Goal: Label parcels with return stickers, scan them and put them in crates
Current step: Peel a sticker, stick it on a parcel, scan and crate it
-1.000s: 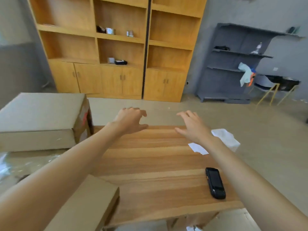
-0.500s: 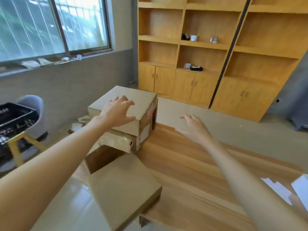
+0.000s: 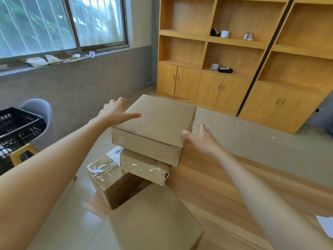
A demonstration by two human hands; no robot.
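Both hands now at top parcel [image 3: 158,120], left hand [image 3: 115,112] seemingly touching, right hand [image 3: 203,138] beside, fingers released.

Your top parcel [image 3: 158,121]: large flat plain brown cardboard box, closed, level, stacked on taped parcel [image 3: 144,166] with glossy tape. Beside it, lower left, small tilted parcel [image 3: 110,179] bearing white barcode label [image 3: 115,153]. Nearest you, another flat parcel [image 3: 153,219]. Black slatted crate [image 3: 18,127] far left.
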